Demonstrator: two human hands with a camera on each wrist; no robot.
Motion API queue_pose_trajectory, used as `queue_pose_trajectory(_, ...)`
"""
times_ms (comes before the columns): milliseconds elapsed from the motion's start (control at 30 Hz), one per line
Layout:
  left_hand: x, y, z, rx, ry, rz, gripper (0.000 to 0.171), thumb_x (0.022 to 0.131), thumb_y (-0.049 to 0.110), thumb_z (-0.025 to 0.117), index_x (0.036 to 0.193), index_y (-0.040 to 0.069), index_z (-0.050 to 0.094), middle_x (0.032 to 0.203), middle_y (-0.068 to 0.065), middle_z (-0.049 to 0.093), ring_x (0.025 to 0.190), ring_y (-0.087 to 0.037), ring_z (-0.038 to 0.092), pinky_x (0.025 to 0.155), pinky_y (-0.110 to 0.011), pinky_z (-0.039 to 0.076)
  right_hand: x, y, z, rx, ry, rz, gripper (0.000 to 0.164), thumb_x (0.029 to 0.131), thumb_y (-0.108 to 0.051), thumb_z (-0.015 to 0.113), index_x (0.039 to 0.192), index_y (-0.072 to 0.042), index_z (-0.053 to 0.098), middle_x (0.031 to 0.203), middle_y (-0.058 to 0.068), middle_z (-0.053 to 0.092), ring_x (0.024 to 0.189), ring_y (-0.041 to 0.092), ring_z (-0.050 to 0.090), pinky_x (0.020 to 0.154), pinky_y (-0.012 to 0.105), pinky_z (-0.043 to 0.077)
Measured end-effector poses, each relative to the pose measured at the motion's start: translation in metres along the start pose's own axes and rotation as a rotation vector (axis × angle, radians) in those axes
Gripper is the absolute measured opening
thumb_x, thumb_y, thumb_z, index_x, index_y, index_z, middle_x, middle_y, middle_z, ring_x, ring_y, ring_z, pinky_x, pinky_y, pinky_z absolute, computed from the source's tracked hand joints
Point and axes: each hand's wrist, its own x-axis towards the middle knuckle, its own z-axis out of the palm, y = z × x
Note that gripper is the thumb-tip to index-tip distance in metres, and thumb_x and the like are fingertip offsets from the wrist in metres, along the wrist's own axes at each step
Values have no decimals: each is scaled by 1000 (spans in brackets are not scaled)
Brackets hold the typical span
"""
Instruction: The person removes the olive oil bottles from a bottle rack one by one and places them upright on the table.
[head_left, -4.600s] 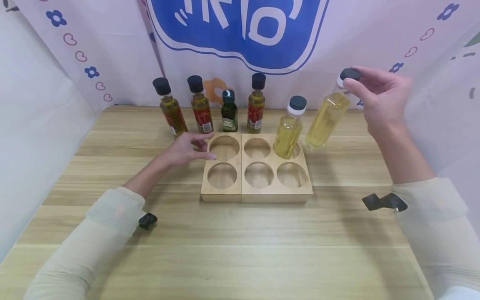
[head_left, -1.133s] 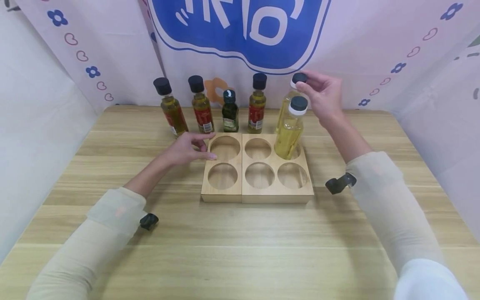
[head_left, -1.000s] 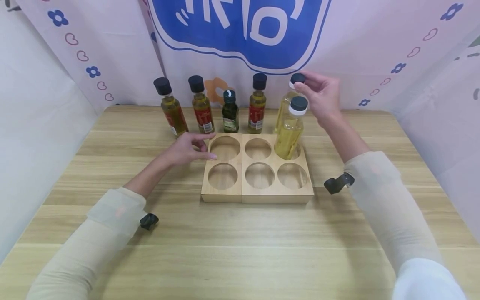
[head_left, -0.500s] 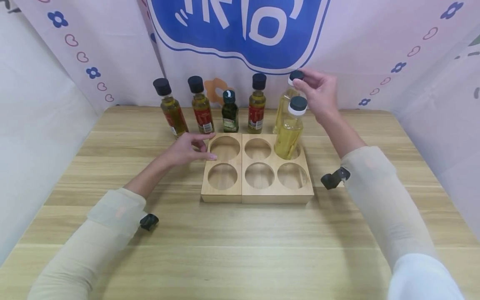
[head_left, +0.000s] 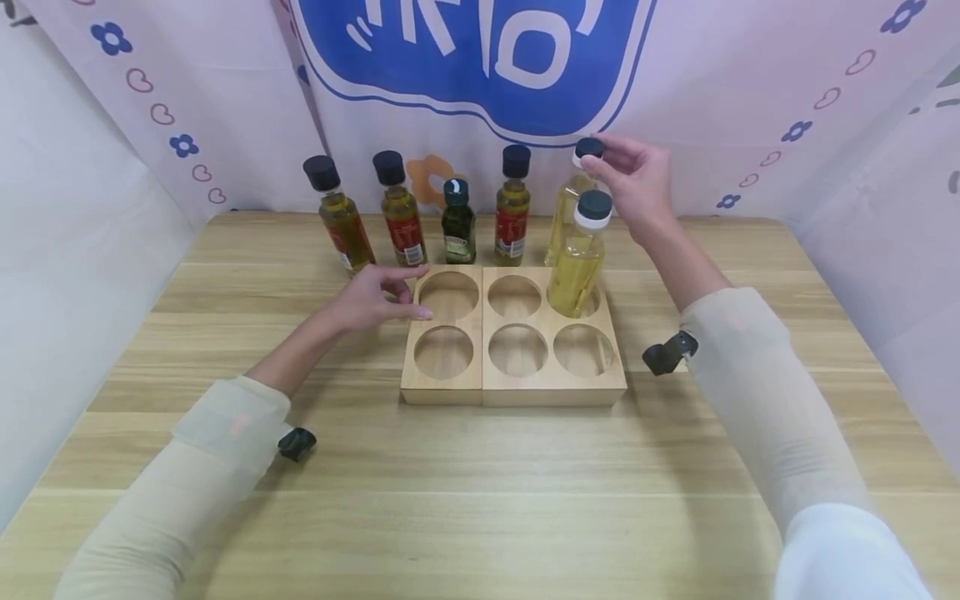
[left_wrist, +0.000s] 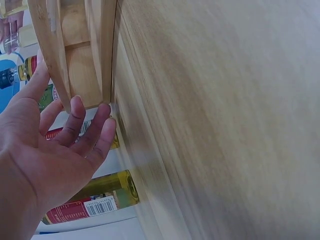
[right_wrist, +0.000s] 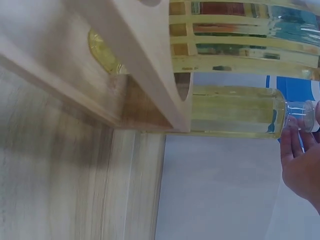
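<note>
My left hand [head_left: 375,300] rests against the left end of a wooden bottle rack [head_left: 517,394], thumb and index finger spread on its edge. In the left wrist view its slightly bent fingers touch the rack's end. My right hand [head_left: 637,183] pinches the dark-capped top of a clear bottle of pale yellow oil [head_left: 564,212] behind the rack's right rear corner. Its base is hidden in the head view. A matching oil bottle [head_left: 576,271] stands in the rear right hole, in front of the held one. The rack's other holes hold no bottles.
Behind the rack stand a red-labelled bottle [head_left: 348,229], a second red-labelled bottle [head_left: 402,225], a small dark green bottle [head_left: 458,225] and another red-labelled bottle [head_left: 512,221]. A printed cloth [head_left: 712,75] hangs behind the wooden table [head_left: 480,500].
My right hand has carried the yellow oil bottle from the rack's right side to behind it, drifting slightly left over the last second. My left hand and the rack have not moved.
</note>
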Motion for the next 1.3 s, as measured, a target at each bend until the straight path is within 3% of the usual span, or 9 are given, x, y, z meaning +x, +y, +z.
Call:
queue_pose_trajectory(167,0,2,0,-1,0,-13,68,90,10,83,149,0,52,83,-9,64,83,-20,56,78,-19,54,-4,-1,-2,-2,-30,-1,38,90,-1,80,127,0,71,121,10,75,107,14,73,103,28,55)
queue_pose_trajectory(300,-1,2,0,-5,1,-14,68,90,11,83,149,1,52,84,-9,64,84,-20,56,77,-19,54,-10,-4,-5,-31,-76,-6,54,93,0,76,144,-1,58,142,15,63,130,22,63,110,28,49)
queue_pose_trajectory(433,-1,2,-1,-8,4,-12,68,89,10,83,149,1,52,84,-9,64,84,-20,57,78,-18,54,-17,-6,-11,7,-91,-45,61,94,3,73,151,-1,50,151,17,55,138,24,56,113,26,46)
queue_pose_trajectory(900,-2,1,-2,-7,0,-19,69,90,11,83,150,1,52,84,-9,64,83,-20,56,74,-19,53,-37,-28,-24,193,-42,-144,37,91,8,74,127,4,69,123,13,74,115,18,70,105,27,53)
queue_pose_trajectory(1133,-2,1,-1,3,-1,-23,68,90,12,83,150,2,52,85,-9,65,84,-20,57,76,-19,53,-50,-35,-25,232,-100,-188,30,92,10,72,121,7,71,114,11,77,108,18,73,103,28,54)
queue_pose_trajectory(1300,-2,1,0,-2,7,-22,68,90,11,83,149,1,53,88,-10,66,85,-21,58,71,-18,52,-62,-34,-26,195,-202,-246,26,93,11,69,119,7,72,114,13,77,107,22,73,100,30,57)
